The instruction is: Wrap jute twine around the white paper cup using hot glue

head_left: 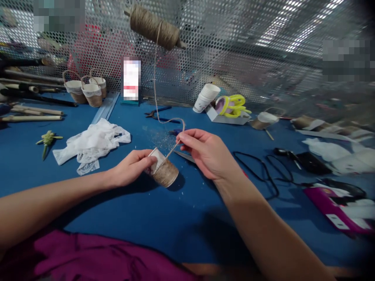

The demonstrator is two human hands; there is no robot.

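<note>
My left hand [133, 166] grips a paper cup [167, 174] by its white end, the cup lying tilted with its brown twine-wrapped part toward the right. Between the thumb and fingers of my right hand [200, 150] is a strand of twine [173, 149], pulled taut from the cup. The strand loops on from my fingers and rises to a large twine spool [154, 26] hanging on the mesh. Partly hidden behind my right hand lie scissors [184, 157]. Bits of white scrap are scattered on the blue table around the cup.
White lace [93, 142] is heaped at left, near a green woven piece [48, 139]. Finished small baskets [92, 93] and a phone [131, 80] stand behind. Stacked paper cups [206, 97] and yellow-handled scissors [236, 105] are back right. A black cord [268, 171] lies at right.
</note>
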